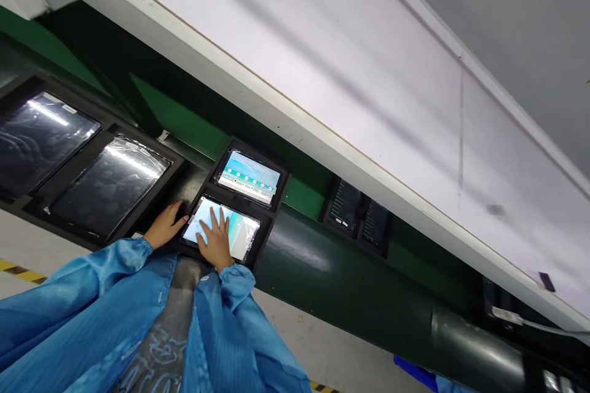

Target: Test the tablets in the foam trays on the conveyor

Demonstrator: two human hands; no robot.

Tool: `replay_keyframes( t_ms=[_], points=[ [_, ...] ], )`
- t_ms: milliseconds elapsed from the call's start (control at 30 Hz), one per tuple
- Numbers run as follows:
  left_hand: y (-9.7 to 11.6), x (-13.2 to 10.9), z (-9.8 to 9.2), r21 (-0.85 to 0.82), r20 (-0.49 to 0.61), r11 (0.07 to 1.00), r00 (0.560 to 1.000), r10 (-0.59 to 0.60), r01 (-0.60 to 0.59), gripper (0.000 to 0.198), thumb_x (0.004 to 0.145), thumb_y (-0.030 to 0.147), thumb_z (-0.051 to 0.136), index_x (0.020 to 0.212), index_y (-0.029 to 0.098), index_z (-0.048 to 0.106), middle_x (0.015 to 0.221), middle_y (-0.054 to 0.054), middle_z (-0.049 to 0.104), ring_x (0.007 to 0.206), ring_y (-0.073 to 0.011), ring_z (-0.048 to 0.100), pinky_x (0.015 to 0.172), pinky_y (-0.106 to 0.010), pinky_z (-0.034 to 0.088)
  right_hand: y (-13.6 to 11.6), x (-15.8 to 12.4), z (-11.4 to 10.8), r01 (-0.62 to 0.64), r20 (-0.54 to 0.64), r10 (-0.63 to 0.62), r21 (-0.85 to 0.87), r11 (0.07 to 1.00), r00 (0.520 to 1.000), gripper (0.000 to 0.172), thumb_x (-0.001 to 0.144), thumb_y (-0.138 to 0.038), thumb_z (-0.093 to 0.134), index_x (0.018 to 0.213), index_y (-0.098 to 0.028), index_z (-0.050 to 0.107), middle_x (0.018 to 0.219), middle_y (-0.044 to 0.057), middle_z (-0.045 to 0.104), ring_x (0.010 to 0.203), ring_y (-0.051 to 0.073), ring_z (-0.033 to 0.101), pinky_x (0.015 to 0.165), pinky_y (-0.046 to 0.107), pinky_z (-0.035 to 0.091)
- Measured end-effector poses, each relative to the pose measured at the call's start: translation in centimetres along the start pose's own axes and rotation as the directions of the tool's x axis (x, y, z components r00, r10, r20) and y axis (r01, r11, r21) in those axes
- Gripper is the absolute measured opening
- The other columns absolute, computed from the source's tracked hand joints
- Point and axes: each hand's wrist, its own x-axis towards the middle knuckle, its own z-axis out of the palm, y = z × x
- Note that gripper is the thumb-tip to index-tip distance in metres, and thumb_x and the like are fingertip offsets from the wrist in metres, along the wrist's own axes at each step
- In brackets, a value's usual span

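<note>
My right hand [216, 242] lies with its fingers spread on the lit screen of the nearer tablet [243, 238]. Beside that tablet's left edge, my left hand [163, 227] rests by the black tray [264, 227], fingers apart and holding nothing. A second tablet [249, 177] sits in the same tray just beyond, its screen lit with a row of icons on a blue and white background. Both tablets lie flat, screens up.
Two larger dark-screened tablets [110, 187] lie in a black tray at the left. Further right on the green bench [332, 267] are two tablets [345, 204] showing green text. A long white shelf [295, 116] overhangs the bench's far side.
</note>
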Motion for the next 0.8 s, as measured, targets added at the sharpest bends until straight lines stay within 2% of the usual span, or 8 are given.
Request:
replay_keyframes(
  t_ms=[67,133,300,400,567,633,700,800],
  points=[
    [-0.5,-0.2,0.3,-0.047,0.083,0.997,0.995,-0.057,0.061,0.063,0.098,0.057,0.049,0.145,0.014,0.043,0.143,-0.018,0.052,0.131,-0.032,0.053,0.112,-0.057,0.042,0.3,2.9,-1.4,-0.145,-0.126,0.145,0.012,0.989,0.981,0.041,0.101,-0.031,0.049,0.139,-0.021,0.06,0.168,0.008,0.025,0.158,0.035,0.005,0.123,0.061,0.019],
    [-0.7,-0.8,0.7,-0.093,0.172,0.991,0.982,-0.08,0.097,0.059,0.097,0.056,0.055,0.14,0.016,0.049,0.136,-0.015,0.058,0.124,-0.0297,0.059,0.108,-0.055,0.047,1.0,5.8,-3.0,-0.286,-0.221,0.285,0.028,0.958,0.933,0.044,0.102,-0.031,0.045,0.144,-0.021,0.055,0.168,0.01,0.023,0.158,0.036,0.003,0.122,0.063,0.021],
    [-0.2,-1.9,1.3,-0.196,0.281,0.971,0.957,-0.076,0.135,0.061,0.096,0.055,0.058,0.143,0.017,0.046,0.138,-0.014,0.058,0.123,-0.0292,0.059,0.108,-0.054,0.048,3.1,10.4,-5.8,-0.275,-0.213,0.272,0.019,0.961,0.938,0.044,0.102,-0.032,0.046,0.143,-0.023,0.057,0.169,0.01,0.02,0.157,0.039,0.001,0.12,0.067,0.018],
    [-0.2,-1.9,1.1,-0.24,0.294,0.959,0.953,-0.074,0.149,0.057,0.097,0.051,0.058,0.141,0.017,0.048,0.139,-0.014,0.056,0.127,-0.0302,0.056,0.111,-0.056,0.044,3.9,10.9,-6.0,-0.265,-0.236,0.26,0.011,0.964,0.936,0.039,0.102,-0.033,0.046,0.135,-0.025,0.065,0.168,0.007,0.024,0.157,0.038,0.0,0.121,0.065,0.017],
    [-0.4,-1.4,1.0,-0.283,0.304,0.947,0.95,-0.064,0.154,0.052,0.097,0.047,0.06,0.139,0.017,0.05,0.137,-0.013,0.057,0.126,-0.03,0.056,0.111,-0.057,0.044,5.4,10.6,-6.1,-0.161,-0.117,0.152,-0.072,0.984,0.981,0.036,0.102,-0.035,0.047,0.131,-0.033,0.068,0.167,0.001,0.028,0.157,0.034,0.002,0.123,0.063,0.012],
    [-0.6,-1.4,1.0,-0.283,0.303,0.947,0.951,-0.06,0.15,0.051,0.097,0.048,0.06,0.136,0.016,0.052,0.133,-0.013,0.059,0.123,-0.0295,0.058,0.109,-0.056,0.046,6.8,10.7,-6.8,-0.263,-0.169,0.248,-0.073,0.962,0.954,0.037,0.101,-0.032,0.047,0.132,-0.034,0.067,0.166,0.002,0.03,0.157,0.035,0.003,0.122,0.065,0.011],
    [-0.6,-1.4,1.1,-0.28,0.302,0.95,0.952,-0.047,0.136,0.052,0.096,0.05,0.061,0.134,0.016,0.054,0.129,-0.012,0.061,0.119,-0.0283,0.06,0.107,-0.054,0.047,8.8,11.0,-8.0,-0.383,-0.248,0.361,-0.046,0.922,0.899,0.04,0.1,-0.029,0.045,0.135,-0.031,0.065,0.166,0.005,0.03,0.157,0.037,0.003,0.119,0.069,0.012],
    [-0.5,-1.6,1.1,-0.269,0.28,0.958,0.96,-0.018,0.097,0.06,0.093,0.055,0.062,0.137,0.016,0.051,0.129,-0.013,0.062,0.118,-0.0285,0.062,0.106,-0.054,0.048,12.2,11.5,-10.0,-0.468,-0.308,0.443,-0.007,0.884,0.842,0.045,0.1,-0.029,0.042,0.14,-0.025,0.06,0.166,0.011,0.026,0.155,0.04,0.004,0.114,0.075,0.013]
  ],
)
